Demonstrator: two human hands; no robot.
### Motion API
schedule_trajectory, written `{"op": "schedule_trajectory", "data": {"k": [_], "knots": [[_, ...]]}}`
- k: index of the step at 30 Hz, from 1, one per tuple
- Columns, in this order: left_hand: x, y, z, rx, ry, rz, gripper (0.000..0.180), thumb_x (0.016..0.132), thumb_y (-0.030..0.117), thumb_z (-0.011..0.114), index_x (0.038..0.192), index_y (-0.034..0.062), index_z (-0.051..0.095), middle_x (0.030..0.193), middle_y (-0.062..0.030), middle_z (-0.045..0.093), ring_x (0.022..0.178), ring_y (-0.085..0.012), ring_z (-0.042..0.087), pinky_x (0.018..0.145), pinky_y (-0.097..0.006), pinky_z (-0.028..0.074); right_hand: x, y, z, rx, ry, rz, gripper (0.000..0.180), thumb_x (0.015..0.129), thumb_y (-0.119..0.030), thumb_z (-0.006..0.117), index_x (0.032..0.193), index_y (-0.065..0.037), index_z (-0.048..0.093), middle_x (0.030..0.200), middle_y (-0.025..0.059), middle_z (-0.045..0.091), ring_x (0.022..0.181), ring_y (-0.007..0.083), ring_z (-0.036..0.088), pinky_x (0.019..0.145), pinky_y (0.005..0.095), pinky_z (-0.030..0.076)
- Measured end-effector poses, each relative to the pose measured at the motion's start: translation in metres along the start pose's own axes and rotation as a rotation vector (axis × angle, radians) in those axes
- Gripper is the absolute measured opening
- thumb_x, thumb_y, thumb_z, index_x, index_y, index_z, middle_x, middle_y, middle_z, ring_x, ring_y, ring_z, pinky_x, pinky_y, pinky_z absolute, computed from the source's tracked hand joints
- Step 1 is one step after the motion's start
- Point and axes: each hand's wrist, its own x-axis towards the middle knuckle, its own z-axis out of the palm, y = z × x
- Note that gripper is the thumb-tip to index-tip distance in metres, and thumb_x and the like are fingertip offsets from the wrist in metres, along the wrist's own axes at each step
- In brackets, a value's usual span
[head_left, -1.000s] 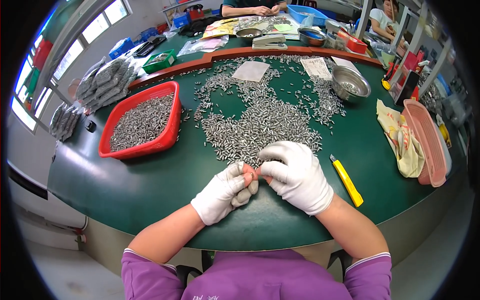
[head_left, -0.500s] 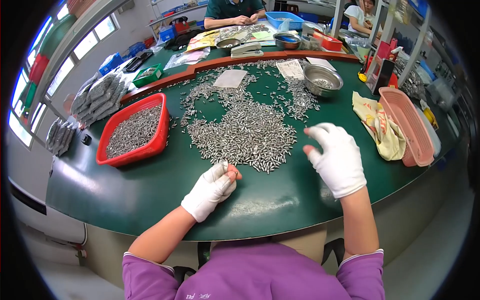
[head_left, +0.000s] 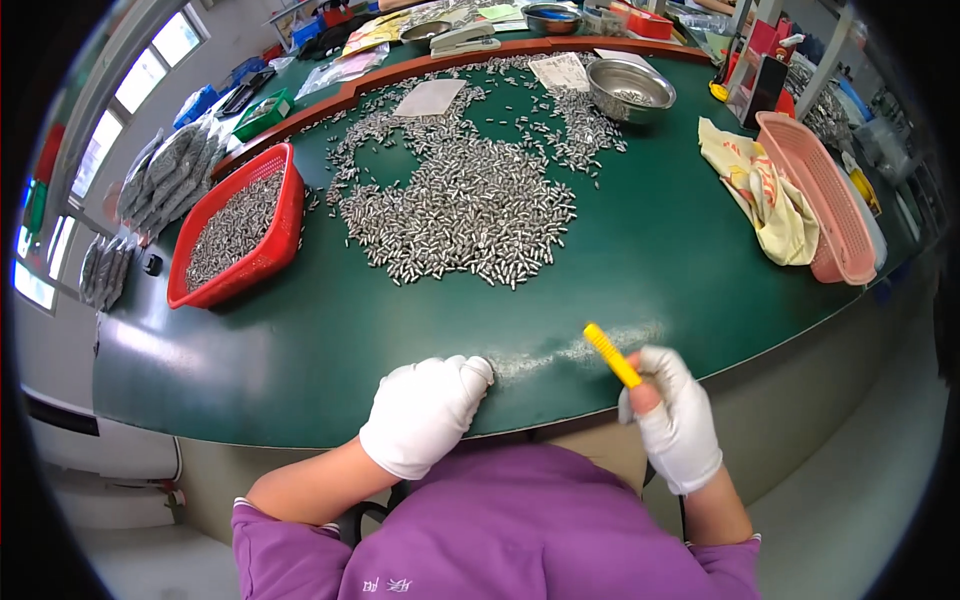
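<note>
A person in a purple shirt (head_left: 500, 520) sits at a green table (head_left: 300, 370), both hands in white gloves with bare fingertips showing on one. At the lower right of the frame, the right hand (head_left: 672, 418) has its grip closed around a yellow knife (head_left: 610, 354), which slants toward the upper left, its lower end hidden within the fingers. The left hand (head_left: 425, 415), lower centre, shows its back with the fingers curled under (the underside is out of sight, so whether its grip is closed or holding anything cannot be told). Near the centre of the frame, well apart from both hands, small silver metal pieces (head_left: 465, 205) spread over the table in a wide, loose heap. A red basket (head_left: 288, 235) holding many similar pieces stands to the left of the heap. Toward the top, a sheet of paper (head_left: 428, 98) lies among the scattered pieces, and a steel bowl (head_left: 625, 112) with some pieces inside stands at the upper right of the spread. On the right side of the frame, a pale yellow cloth (head_left: 765, 190) lies against a pink basket (head_left: 850, 260). Filled bags (head_left: 175, 175) are piled at the upper left, near a green box (head_left: 262, 117).
</note>
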Motion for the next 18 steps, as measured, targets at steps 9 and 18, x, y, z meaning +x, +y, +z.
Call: {"op": "schedule_trajectory", "data": {"k": [9,18], "knots": [[-0.004,0.004,0.001,-0.053,0.076,-0.048,0.012,0.085,0.014,0.064,0.096,0.0097,0.061,0.077,-0.0067,0.066,0.071,-0.0278,0.065,0.062,-0.039,0.051,-0.027,-0.01,0.028,-0.493,-0.192,-0.087,0.056,0.091,-0.02,0.062,0.144,-0.015,0.044,0.082,0.0133,0.068,0.07,0.0321,0.067,0.066,0.0393,0.055],[0.0,0.007,0.002,-0.051,0.07,-0.088,0.008,0.085,0.015,0.066,0.088,0.0102,0.061,0.074,-0.0084,0.064,0.07,-0.0299,0.064,0.061,-0.04,0.05,-0.019,-0.013,0.049,-0.804,-0.143,-0.253,0.059,0.086,-0.015,0.063,0.143,-0.018,0.048,0.067,0.0056,0.061,0.053,0.0245,0.059,0.048,0.0382,0.049]]}}
